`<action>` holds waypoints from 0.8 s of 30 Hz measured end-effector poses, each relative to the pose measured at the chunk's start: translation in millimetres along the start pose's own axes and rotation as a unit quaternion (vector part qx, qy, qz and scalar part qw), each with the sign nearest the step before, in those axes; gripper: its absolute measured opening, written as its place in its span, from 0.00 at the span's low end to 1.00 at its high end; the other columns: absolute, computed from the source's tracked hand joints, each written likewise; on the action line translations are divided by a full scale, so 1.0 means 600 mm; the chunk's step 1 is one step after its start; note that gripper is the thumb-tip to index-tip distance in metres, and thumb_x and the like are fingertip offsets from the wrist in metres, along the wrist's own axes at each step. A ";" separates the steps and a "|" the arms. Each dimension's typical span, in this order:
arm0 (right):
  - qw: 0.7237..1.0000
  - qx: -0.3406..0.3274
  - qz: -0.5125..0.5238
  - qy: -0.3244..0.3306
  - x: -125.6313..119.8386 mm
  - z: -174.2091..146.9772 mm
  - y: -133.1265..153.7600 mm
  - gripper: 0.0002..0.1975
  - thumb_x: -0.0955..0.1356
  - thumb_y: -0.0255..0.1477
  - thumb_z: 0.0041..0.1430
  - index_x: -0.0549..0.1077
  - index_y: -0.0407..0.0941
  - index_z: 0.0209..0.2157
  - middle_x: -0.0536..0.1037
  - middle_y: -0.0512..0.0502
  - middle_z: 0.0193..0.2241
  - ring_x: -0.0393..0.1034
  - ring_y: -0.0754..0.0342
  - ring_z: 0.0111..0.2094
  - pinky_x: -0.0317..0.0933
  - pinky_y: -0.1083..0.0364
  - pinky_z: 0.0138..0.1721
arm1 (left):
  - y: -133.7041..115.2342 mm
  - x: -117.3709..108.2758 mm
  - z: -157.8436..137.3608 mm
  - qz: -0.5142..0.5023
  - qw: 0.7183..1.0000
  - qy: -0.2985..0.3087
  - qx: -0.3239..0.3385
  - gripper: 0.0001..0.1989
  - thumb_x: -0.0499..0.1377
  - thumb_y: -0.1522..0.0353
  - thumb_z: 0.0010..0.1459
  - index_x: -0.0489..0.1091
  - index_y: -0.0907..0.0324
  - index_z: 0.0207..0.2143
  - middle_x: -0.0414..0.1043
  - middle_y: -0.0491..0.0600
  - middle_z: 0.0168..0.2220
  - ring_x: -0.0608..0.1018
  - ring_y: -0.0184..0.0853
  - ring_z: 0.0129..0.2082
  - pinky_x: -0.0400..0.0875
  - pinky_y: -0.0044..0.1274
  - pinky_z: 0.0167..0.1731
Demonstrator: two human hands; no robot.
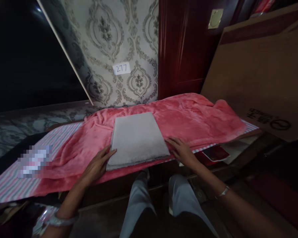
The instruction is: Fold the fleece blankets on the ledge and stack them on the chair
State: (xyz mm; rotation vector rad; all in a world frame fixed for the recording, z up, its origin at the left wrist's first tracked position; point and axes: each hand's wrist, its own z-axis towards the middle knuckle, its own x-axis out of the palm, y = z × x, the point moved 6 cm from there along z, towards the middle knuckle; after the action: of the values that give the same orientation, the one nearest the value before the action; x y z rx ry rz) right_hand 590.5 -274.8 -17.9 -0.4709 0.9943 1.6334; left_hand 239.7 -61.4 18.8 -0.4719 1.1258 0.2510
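Observation:
A folded light-grey plush cloth [137, 138], like a small mat, lies flat on a pink fleece blanket [193, 119]. At its left edge rests my left hand [98, 165], fingers extended, with a fingertip on the mat's near left side. My right hand [182, 150] lies by the mat's right edge, its fingers stretched out over the pink blanket. Neither hand grasps anything. The mat's near edge shows two or more layers.
Under the blanket is a striped cloth [62, 135]. A large cardboard box [258, 76] leans at the right. Behind stand a patterned wall with a paper label [121, 68], a dark red door [183, 43] and a dark screen [32, 56].

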 end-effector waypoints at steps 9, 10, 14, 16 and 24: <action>0.995 -0.098 0.014 0.007 0.029 0.021 0.024 0.34 0.63 0.16 0.55 0.68 0.46 0.63 0.66 0.36 0.63 0.62 0.44 0.60 0.60 0.39 0.59 | -0.001 0.001 -0.007 0.043 0.997 0.003 0.072 0.32 0.52 0.76 0.58 0.64 0.51 0.65 0.57 0.54 0.69 0.66 0.42 0.66 0.68 0.35 0.61; 0.994 -0.104 0.020 0.008 0.033 0.025 0.023 0.34 0.63 0.15 0.55 0.68 0.47 0.63 0.66 0.36 0.64 0.62 0.44 0.60 0.60 0.39 0.59 | -0.002 0.004 -0.005 0.042 0.996 -0.004 0.072 0.30 0.52 0.76 0.59 0.65 0.53 0.64 0.58 0.55 0.69 0.67 0.42 0.66 0.68 0.36 0.61; 0.990 -0.129 0.049 0.010 0.043 0.039 0.024 0.34 0.63 0.14 0.53 0.72 0.50 0.60 0.68 0.38 0.63 0.63 0.43 0.60 0.61 0.37 0.58 | -0.012 0.001 0.003 0.020 0.998 -0.035 0.055 0.26 0.51 0.74 0.61 0.70 0.55 0.60 0.64 0.58 0.65 0.70 0.42 0.63 0.69 0.37 0.60; 0.988 -0.135 0.072 -0.003 0.036 0.045 0.027 0.32 0.63 0.15 0.54 0.74 0.51 0.59 0.70 0.39 0.62 0.65 0.44 0.60 0.62 0.37 0.58 | -0.019 -0.011 0.006 -0.004 0.998 -0.046 0.044 0.23 0.52 0.71 0.62 0.72 0.55 0.58 0.66 0.58 0.64 0.71 0.41 0.62 0.70 0.37 0.59; 0.986 -0.140 0.089 0.017 -0.021 -0.014 0.061 0.23 0.64 0.27 0.65 0.72 0.54 0.60 0.69 0.42 0.62 0.60 0.43 0.64 0.59 0.38 0.61 | -0.068 -0.047 -0.054 -0.027 0.994 -0.053 0.089 0.23 0.52 0.68 0.61 0.72 0.51 0.58 0.66 0.54 0.65 0.69 0.44 0.63 0.67 0.41 0.60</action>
State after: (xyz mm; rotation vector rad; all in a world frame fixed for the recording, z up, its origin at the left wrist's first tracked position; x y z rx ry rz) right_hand 559.0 -290.4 0.1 -0.6133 0.8527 1.9458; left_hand 219.1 -111.4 43.0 -0.3262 1.0195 0.1257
